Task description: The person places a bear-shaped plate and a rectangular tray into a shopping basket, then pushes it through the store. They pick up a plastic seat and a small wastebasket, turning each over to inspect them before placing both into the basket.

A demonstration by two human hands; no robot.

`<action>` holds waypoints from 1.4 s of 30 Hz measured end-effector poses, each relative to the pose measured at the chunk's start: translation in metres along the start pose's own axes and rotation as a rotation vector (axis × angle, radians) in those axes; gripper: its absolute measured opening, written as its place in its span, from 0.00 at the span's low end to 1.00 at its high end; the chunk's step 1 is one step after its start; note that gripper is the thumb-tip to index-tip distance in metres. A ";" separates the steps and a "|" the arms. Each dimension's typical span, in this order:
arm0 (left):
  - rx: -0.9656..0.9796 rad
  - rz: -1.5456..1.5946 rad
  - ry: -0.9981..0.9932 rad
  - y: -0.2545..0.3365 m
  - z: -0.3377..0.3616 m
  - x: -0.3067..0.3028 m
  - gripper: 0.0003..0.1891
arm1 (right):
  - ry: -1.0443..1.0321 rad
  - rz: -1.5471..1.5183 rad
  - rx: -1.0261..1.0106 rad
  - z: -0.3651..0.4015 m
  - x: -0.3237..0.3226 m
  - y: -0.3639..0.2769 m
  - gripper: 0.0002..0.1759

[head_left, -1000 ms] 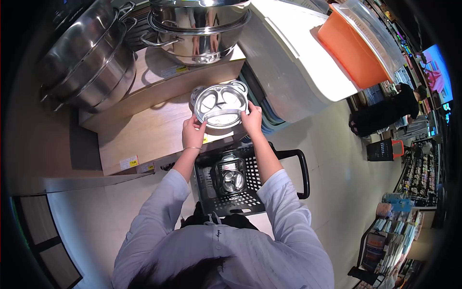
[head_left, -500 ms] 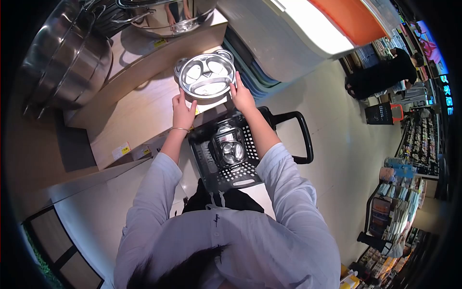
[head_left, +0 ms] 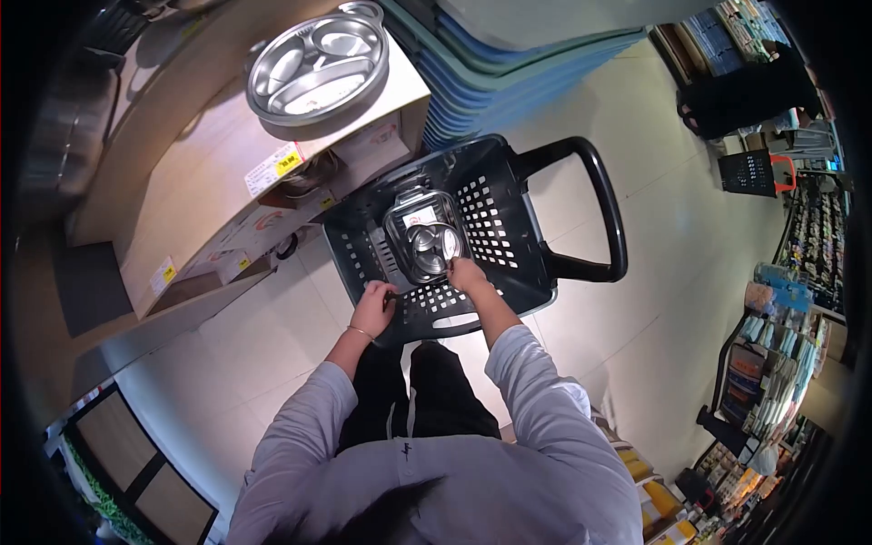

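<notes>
A shopping basket point(head_left: 536, 282), black and perforated, sits below my chest. Inside it lies a rectangular steel tray point(head_left: 392, 238) with a small round divided plate point(head_left: 434, 243) in it. My right hand point(head_left: 468, 275) reaches into the basket, its fingers closed at the near edge of the small plate. Curled fingers of my left hand point(head_left: 373, 311) are closed on the basket's near-left side. On the wooden shelf's corner rests a larger steel divided plate point(head_left: 320, 69) with ear-shaped lugs; neither hand touches it.
The wooden shelf point(head_left: 204, 195) with price tags point(head_left: 274, 170) borders the left. Blue stacked plastic goods point(head_left: 509, 82) stand beyond the basket. Its black handle point(head_left: 604, 209) sticks out right. A person in black point(head_left: 745, 95) is at the far right, near another basket point(head_left: 748, 173).
Both hands have let go of the larger divided plate, now on the shelf's corner. They have come down to the basket, the right one to the small plate inside. The view has shifted.
</notes>
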State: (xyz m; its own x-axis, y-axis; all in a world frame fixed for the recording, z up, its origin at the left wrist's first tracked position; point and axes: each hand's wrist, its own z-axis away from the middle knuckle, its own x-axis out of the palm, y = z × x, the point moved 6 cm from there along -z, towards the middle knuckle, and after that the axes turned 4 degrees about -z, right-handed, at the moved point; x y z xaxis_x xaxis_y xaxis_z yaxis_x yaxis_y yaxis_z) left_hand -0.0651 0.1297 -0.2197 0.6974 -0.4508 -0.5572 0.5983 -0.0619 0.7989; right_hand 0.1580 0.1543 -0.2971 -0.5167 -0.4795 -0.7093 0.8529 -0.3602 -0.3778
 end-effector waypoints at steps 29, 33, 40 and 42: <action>-0.317 0.035 -0.088 -0.117 -0.027 0.100 0.19 | 0.178 0.236 -0.358 -0.107 0.019 0.000 0.17; -0.427 0.123 -0.032 -0.069 0.016 0.066 0.29 | 0.267 -0.123 -0.344 -0.017 -0.062 -0.015 0.15; -0.220 0.921 0.206 0.052 0.077 -0.014 0.22 | 0.354 -0.752 -0.257 0.141 -0.109 -0.034 0.16; -0.196 0.971 0.329 0.068 0.097 -0.037 0.21 | 0.340 -1.110 -0.259 0.178 -0.099 -0.043 0.14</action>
State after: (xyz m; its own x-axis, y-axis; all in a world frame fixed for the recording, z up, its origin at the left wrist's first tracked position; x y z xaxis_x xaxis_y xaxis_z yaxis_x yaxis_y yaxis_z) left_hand -0.0888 0.0561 -0.1229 0.9682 0.0369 0.2476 -0.2442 0.3564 0.9019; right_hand 0.1594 0.0749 -0.1053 -0.9696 0.2432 -0.0250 -0.0387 -0.2536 -0.9665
